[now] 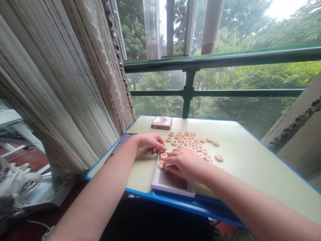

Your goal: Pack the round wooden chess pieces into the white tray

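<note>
A shallow white box tray [173, 189] lies near the table's front edge, its bottom dark. Two round wooden xiangqi pieces with red characters are at its left side: an upper piece [164, 156] and a lower piece [161, 164]. My right hand [184, 162] reaches over the tray, its fingertips closed against the lower piece. At the tray's far left corner is my left hand [153, 142], fingers loosely bent and apart, with no piece visible in them. Beyond the tray spreads a loose group of several xiangqi pieces [190, 147], some red, some dark.
A flat box lid [162, 122] sits at the table's back left. A phone [122, 142] lies at the left edge, partly behind my left forearm. One piece [219, 157] is apart on the right. The blue-rimmed table [250, 160] stands against a green railing [189, 88]; a curtain [82, 60] hangs left.
</note>
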Motion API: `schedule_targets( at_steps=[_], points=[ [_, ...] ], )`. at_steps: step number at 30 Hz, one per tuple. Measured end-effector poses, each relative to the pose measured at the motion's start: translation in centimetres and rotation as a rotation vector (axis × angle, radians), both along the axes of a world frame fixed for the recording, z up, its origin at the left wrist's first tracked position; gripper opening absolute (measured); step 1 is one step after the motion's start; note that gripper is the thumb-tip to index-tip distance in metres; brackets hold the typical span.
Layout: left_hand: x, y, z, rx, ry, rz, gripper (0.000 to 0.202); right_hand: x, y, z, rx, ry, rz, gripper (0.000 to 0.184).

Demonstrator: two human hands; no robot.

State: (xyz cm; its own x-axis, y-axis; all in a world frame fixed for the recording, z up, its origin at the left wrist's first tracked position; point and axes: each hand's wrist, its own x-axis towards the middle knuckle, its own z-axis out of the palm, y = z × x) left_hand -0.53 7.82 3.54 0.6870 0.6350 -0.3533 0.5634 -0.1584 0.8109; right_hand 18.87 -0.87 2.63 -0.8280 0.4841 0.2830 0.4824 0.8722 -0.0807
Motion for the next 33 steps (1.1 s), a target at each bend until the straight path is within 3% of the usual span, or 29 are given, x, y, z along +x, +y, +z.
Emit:
schedule_targets(
  at_steps=[6,10,13,18,21,28,33],
  points=[
    [0.0,0.0,-0.1,-0.007,-0.006,0.01,0.033,0.6,0.1,0.3,0.131,0.102,-0.097,0.019],
    [0.2,-0.1,-0.1,-0.026,-0.008,0.025,0.033,2.0,1.3,0.8,0.235,0.178,-0.454,0.032],
    [0.5,-0.2,-0.2,-0.028,-0.007,0.066,0.031,3.7,2.8,1.1,0.174,0.165,-0.79,0.031],
    [0.9,-0.5,-0.3,0.013,-0.027,0.142,0.029,6.2,4.9,1.2,-0.028,0.065,-1.017,0.031],
    [0.9,-0.6,-0.2,0.009,-0.032,0.141,0.029,6.4,5.2,1.1,-0.119,-0.007,-1.019,0.029],
    [0.9,-0.3,-0.4,0.026,-0.034,0.145,0.029,4.6,4.0,1.0,-0.109,-0.043,-0.771,0.027],
    [0.8,-0.2,-0.4,0.018,-0.035,0.142,0.031,4.7,3.8,0.9,-0.126,-0.084,-0.642,0.023]
  ],
)
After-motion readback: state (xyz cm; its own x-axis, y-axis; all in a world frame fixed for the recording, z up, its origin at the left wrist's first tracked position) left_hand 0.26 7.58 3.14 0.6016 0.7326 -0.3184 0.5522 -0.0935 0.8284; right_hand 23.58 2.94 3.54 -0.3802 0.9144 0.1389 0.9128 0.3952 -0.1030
